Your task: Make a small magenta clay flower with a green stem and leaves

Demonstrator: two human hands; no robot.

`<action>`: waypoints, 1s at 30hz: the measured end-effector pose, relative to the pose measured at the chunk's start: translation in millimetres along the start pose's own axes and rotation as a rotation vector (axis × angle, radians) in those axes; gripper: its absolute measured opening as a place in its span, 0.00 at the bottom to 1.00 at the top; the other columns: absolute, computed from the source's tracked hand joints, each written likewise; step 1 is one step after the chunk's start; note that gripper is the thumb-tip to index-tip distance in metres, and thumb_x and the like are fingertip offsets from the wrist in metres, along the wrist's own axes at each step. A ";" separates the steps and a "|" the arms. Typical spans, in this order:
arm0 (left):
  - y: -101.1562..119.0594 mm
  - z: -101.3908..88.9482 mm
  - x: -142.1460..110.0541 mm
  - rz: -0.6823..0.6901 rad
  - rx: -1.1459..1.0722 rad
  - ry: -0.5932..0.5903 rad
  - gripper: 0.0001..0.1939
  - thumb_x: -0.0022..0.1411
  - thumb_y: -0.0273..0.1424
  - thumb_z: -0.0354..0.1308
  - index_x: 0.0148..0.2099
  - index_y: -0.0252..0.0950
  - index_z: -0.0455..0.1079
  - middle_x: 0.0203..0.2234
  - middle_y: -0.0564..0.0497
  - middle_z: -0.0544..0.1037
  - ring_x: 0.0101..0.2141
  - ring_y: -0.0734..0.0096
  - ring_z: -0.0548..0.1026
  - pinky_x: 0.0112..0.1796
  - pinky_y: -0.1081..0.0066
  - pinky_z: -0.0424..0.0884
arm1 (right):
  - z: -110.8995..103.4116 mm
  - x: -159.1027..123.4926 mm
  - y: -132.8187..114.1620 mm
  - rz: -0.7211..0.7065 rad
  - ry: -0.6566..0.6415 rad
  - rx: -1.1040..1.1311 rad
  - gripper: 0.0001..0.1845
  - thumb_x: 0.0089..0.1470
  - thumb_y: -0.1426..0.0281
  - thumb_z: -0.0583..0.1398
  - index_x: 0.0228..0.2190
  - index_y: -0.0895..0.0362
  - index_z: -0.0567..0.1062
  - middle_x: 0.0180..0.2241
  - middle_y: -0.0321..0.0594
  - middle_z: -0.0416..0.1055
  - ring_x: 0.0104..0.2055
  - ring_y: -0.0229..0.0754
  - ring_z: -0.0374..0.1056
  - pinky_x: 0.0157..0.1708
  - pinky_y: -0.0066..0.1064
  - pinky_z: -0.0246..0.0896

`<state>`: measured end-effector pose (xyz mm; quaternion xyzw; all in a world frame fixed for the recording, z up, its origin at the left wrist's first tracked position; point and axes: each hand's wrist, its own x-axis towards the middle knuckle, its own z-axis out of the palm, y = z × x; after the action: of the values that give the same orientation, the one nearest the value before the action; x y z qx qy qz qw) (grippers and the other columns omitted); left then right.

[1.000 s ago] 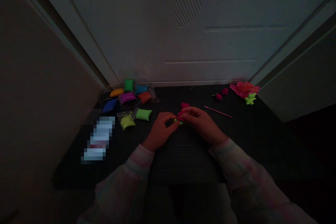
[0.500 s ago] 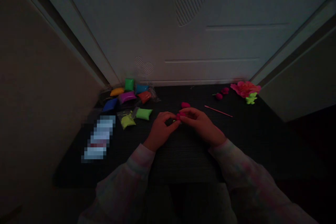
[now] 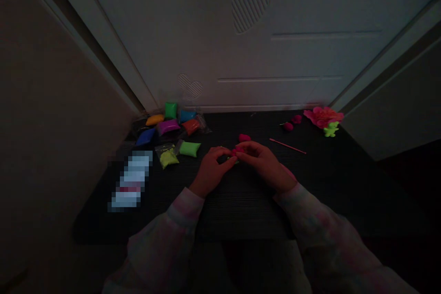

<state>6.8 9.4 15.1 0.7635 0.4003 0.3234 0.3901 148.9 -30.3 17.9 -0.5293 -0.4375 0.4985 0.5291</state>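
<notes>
Both hands meet over a dark ribbed mat [image 3: 241,202], in dim light. My left hand [image 3: 211,171] and my right hand [image 3: 265,164] pinch a small pink clay piece [image 3: 235,151] with a bit of green under it, fingers closed on it from both sides. A second pink lump [image 3: 244,138] lies on the mat just beyond the fingertips.
Several coloured clay packets [image 3: 167,126] lie at the back left, with a green packet [image 3: 189,148] and a yellow-green bag [image 3: 167,157] nearer. A thin pink stick [image 3: 287,146] lies to the right. A pink clay flower [image 3: 323,116] and small pink pieces [image 3: 291,122] sit back right. A white door [image 3: 241,32] stands behind.
The hands have stayed together on the pink piece, with small finger movements. The green bit under it shows less now. The view has shifted slightly.
</notes>
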 end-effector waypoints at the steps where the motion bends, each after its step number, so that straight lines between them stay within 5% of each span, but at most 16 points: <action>1: 0.1 -0.4 0.1 0.002 0.006 -0.002 0.04 0.51 0.31 0.57 0.31 0.36 0.69 0.31 0.51 0.74 0.37 0.68 0.70 0.41 0.67 0.64 | 0.1 0.0 -0.3 0.000 0.003 -0.003 0.10 0.38 0.67 0.63 0.28 0.53 0.72 0.29 0.33 0.72 0.34 0.37 0.67 0.38 0.33 0.59; 9: -5.0 -10.0 2.4 0.017 0.131 0.038 0.16 0.51 0.28 0.53 0.44 0.35 0.63 0.42 0.47 0.69 0.42 0.65 0.66 0.43 0.64 0.60 | -18.4 3.3 -7.9 -0.003 0.061 -0.021 0.15 0.38 0.67 0.63 0.34 0.54 0.71 0.33 0.35 0.72 0.36 0.38 0.67 0.41 0.35 0.59; 15: -10.6 -5.6 0.7 0.081 0.280 -0.070 0.30 0.44 0.29 0.60 0.51 0.39 0.58 0.40 0.50 0.71 0.45 0.58 0.62 0.46 0.59 0.53 | -33.7 5.9 -0.8 0.035 0.024 -0.085 0.13 0.37 0.68 0.64 0.30 0.55 0.72 0.29 0.36 0.72 0.33 0.38 0.67 0.38 0.36 0.59; 30: -3.9 3.9 -3.6 0.146 0.309 -0.203 0.24 0.52 0.30 0.54 0.52 0.37 0.57 0.39 0.53 0.74 0.44 0.63 0.63 0.46 0.62 0.53 | -25.6 5.8 -4.8 -0.039 0.047 -0.034 0.14 0.39 0.69 0.63 0.33 0.54 0.70 0.31 0.34 0.70 0.34 0.36 0.66 0.39 0.34 0.60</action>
<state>6.8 6.4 9.3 0.8701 0.3472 0.2068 0.2820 175.2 -27.5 20.9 -0.5412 -0.4435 0.4682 0.5397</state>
